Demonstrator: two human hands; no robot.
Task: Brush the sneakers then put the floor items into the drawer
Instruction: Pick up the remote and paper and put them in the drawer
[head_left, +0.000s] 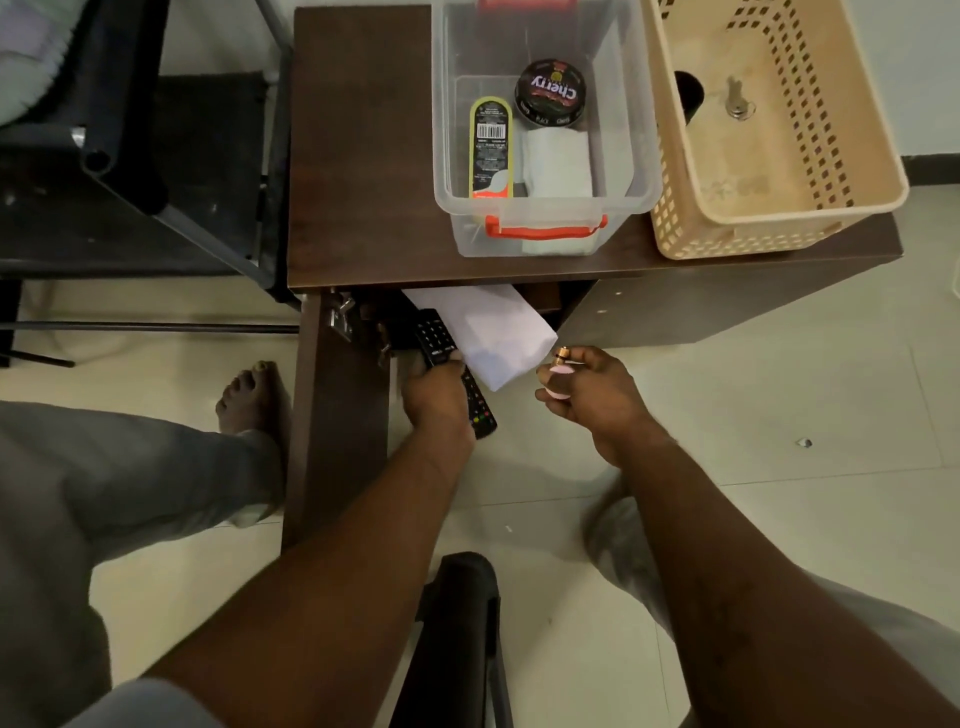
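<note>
Head view only.

- Left hand (436, 400) is wrapped round the remote (434, 335) at mid-body. The remote sits at the mouth of the drawer compartment under the counter (363, 156), beside the open door (337, 426).
- Remote long axis is diagonal, upper-left to lower-right in frame. The keypad end points into the compartment and the coloured-button end points back toward the person.
- White packet (493, 338) sticks out of the same opening, right against the remote.
- Right hand (597, 400) hangs over the floor just outside, pinching a small pink item (560, 370) and what looks like a battery (562, 357).

To do this step well, I'd:
- slide the remote in along its own axis
- keep it left of the packet so it doesn't jam or drag the packet out
- release once it lies flat
- put the right hand's small bits in after, low, so they don't roll
</note>
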